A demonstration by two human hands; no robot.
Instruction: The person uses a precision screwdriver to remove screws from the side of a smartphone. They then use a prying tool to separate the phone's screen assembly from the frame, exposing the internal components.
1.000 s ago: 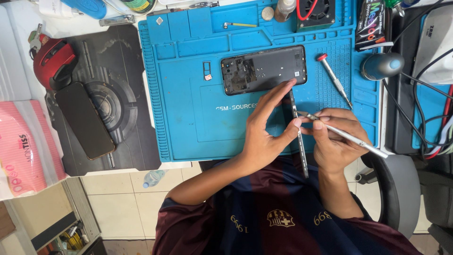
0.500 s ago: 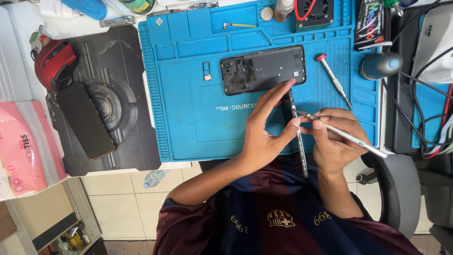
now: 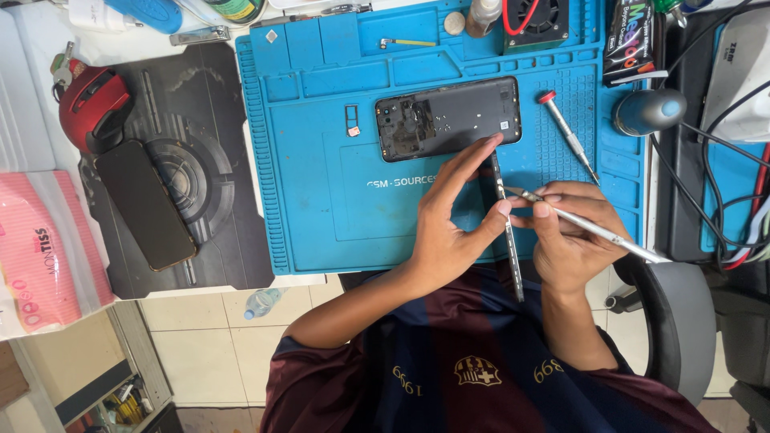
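Observation:
An opened black phone (image 3: pixel 449 119) with its insides showing lies on the blue work mat (image 3: pixel 321 200). My left hand (image 3: pixel 445 228) pinches a long thin dark strip (image 3: pixel 508 240) between thumb and middle finger, while its index fingertip rests on the phone's lower edge. My right hand (image 3: pixel 571 236) grips silver tweezers (image 3: pixel 593 228) whose tips meet the strip just below the phone. Both hands are close together over the mat's front right part.
A red-capped screwdriver (image 3: pixel 566 132) lies right of the phone. A small card tray (image 3: pixel 350 120), a fan (image 3: pixel 533 20) and a bottle (image 3: pixel 481 12) sit on the mat. A second black phone (image 3: pixel 144 204) and a red mouse (image 3: pixel 92 108) are on the left, cables (image 3: pixel 714 192) on the right.

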